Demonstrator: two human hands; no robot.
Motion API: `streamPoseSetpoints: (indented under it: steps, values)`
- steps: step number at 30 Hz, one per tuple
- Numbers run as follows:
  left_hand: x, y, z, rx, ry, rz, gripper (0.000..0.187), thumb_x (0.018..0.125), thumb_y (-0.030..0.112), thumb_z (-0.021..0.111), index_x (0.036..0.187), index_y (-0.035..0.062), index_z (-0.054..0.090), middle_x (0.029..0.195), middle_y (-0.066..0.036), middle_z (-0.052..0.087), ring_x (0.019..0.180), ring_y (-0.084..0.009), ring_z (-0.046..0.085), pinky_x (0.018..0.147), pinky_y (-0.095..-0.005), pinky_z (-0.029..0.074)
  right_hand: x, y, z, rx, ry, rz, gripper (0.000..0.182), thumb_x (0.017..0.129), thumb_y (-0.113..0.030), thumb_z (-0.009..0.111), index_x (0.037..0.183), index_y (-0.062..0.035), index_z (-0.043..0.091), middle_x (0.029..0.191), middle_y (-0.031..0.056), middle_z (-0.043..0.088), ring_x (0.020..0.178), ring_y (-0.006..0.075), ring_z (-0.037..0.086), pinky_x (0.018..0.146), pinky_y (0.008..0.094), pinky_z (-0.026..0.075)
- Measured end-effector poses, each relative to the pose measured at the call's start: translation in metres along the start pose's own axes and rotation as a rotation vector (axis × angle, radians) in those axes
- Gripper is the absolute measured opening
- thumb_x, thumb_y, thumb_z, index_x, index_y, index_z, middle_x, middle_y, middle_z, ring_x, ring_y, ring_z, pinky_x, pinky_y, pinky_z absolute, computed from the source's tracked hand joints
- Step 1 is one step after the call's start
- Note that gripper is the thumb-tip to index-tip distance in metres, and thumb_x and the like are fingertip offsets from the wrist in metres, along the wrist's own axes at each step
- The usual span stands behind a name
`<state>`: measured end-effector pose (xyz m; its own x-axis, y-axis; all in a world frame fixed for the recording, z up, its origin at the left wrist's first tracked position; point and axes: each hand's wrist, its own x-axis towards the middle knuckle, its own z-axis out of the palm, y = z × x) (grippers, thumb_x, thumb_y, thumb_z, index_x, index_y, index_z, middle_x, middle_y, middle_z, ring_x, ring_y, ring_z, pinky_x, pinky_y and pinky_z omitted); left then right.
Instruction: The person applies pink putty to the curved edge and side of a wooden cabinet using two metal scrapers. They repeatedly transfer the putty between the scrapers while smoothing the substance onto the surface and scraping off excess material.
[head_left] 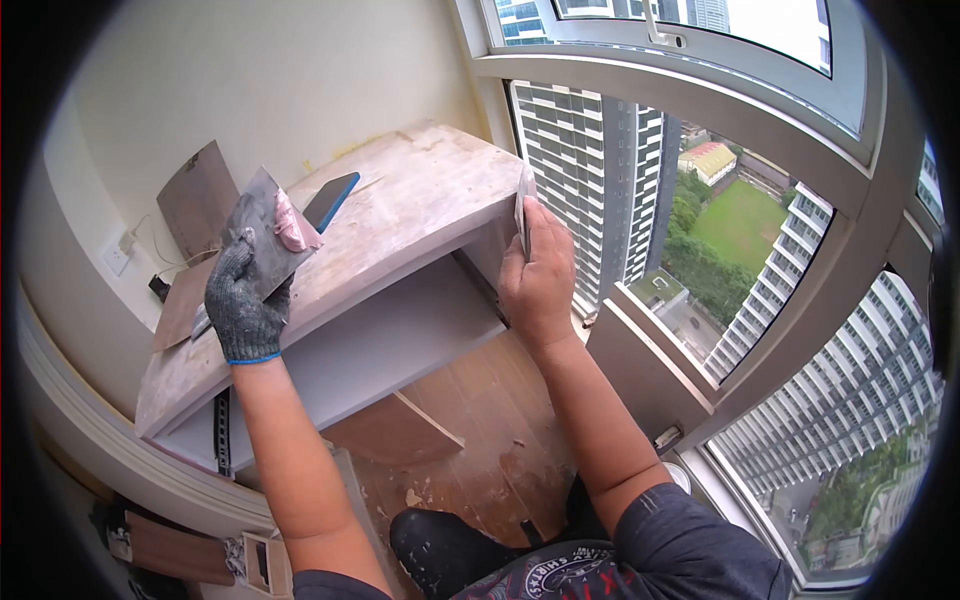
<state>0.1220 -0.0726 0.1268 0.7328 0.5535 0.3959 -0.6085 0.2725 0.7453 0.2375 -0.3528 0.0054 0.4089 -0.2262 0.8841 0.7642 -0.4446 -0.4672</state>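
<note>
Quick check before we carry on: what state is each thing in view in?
Left hand: gloved, gripping the metal plate
Metal plate: held tilted, loaded with putty
Pink putty: heaped near the plate's edge
Right hand: bare, gripping the scraper
Scraper: held upright by the tabletop's corner
Tabletop: smeared whitish
Phone: lying, screen dark
Wood floor: dusty, debris scattered

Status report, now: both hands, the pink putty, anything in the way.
Gloved left hand gripping grey plate. Bare right hand holding flat scraper by desktop corner, contact unclear. Pink putty on plate's right edge. Blue-edged phone lying on desktop.
</note>
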Motion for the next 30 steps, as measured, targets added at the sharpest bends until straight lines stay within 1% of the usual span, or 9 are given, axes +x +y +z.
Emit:
streamPoseSetpoints:
  steps: [4,7,11,18,21,23,25,28,30]
  values:
    - [0.001,0.000,-0.003,-0.017,0.026,-0.008,0.032,0.088,0.017,0.063,0.118,0.0056,0.065,0.113,-0.009,0.068,0.103,-0.0248,0.067,0.082,-0.0393,0.059,-0.012,-0.018,0.008,-0.089,-0.046,0.000,0.060,0.079,-0.004,0.060,0.137,0.0080,0.048,0.137,0.0277,0.052,0.118,0.0415,0.052,0.107,0.0494,0.037]
    - [0.008,-0.003,-0.010,0.009,0.021,0.030,0.036,0.089,0.018,0.062,0.122,0.0028,0.064,0.119,-0.014,0.065,0.110,-0.0274,0.065,0.088,-0.0425,0.059,-0.017,-0.031,0.018,-0.181,-0.051,-0.029,0.063,0.079,-0.005,0.061,0.138,0.0092,0.047,0.137,0.0294,0.050,0.119,0.0431,0.051,0.107,0.0496,0.037]
    - [-0.001,0.000,0.002,0.008,0.022,0.028,0.036,0.089,0.017,0.062,0.121,0.0009,0.064,0.117,-0.014,0.065,0.107,-0.0272,0.066,0.086,-0.0422,0.060,-0.027,-0.048,0.029,-0.221,-0.067,-0.046,0.064,0.079,-0.005,0.063,0.138,0.0109,0.045,0.138,0.0301,0.049,0.118,0.0436,0.050,0.105,0.0494,0.039]
    - [-0.002,0.002,0.001,0.016,0.027,0.004,0.035,0.088,0.017,0.062,0.119,0.0011,0.064,0.114,-0.014,0.066,0.105,-0.0279,0.067,0.086,-0.0428,0.060,-0.031,-0.059,-0.003,0.035,-0.111,-0.041,0.054,0.082,0.003,0.057,0.136,0.0103,0.049,0.130,0.0269,0.055,0.114,0.0404,0.054,0.102,0.0453,0.042]
    - [-0.001,0.001,-0.001,0.026,0.033,0.003,0.034,0.088,0.018,0.063,0.118,0.0024,0.065,0.114,-0.013,0.066,0.104,-0.0279,0.067,0.086,-0.0432,0.059,-0.016,-0.040,-0.036,0.144,-0.032,0.048,0.044,0.088,0.004,0.053,0.132,0.0069,0.054,0.121,0.0242,0.062,0.106,0.0366,0.060,0.096,0.0428,0.046]
    - [0.002,0.001,-0.006,0.042,0.041,-0.002,0.033,0.088,0.018,0.063,0.117,0.0033,0.065,0.114,-0.012,0.066,0.104,-0.0275,0.066,0.085,-0.0428,0.059,-0.002,-0.008,-0.047,0.313,-0.073,0.308,0.037,0.091,0.000,0.050,0.126,0.0034,0.060,0.111,0.0222,0.066,0.097,0.0317,0.064,0.089,0.0389,0.049]
    - [0.005,0.002,-0.010,0.068,0.056,-0.009,0.034,0.087,0.018,0.063,0.118,0.0041,0.065,0.114,-0.012,0.066,0.104,-0.0268,0.066,0.085,-0.0420,0.058,0.015,0.024,-0.052,0.400,-0.095,0.437,0.023,0.096,-0.007,0.051,0.113,0.0032,0.063,0.098,0.0122,0.070,0.089,0.0176,0.064,0.085,0.0302,0.049]
    - [-0.002,0.004,0.003,0.109,0.087,0.022,0.031,0.088,0.021,0.065,0.115,0.0067,0.065,0.106,-0.008,0.068,0.093,-0.0224,0.068,0.073,-0.0357,0.058,0.032,0.073,-0.048,0.411,-0.160,0.460,0.026,0.096,-0.008,0.051,0.115,0.0040,0.063,0.103,0.0105,0.070,0.092,0.0160,0.063,0.086,0.0291,0.048]
    - [-0.002,0.003,0.003,0.164,0.095,0.051,0.030,0.088,0.022,0.067,0.113,0.0078,0.065,0.100,-0.007,0.070,0.086,-0.0204,0.070,0.066,-0.0338,0.060,0.038,0.106,-0.032,0.595,-0.193,0.479,0.028,0.095,-0.007,0.051,0.117,0.0048,0.062,0.105,0.0102,0.070,0.093,0.0155,0.063,0.087,0.0289,0.048]
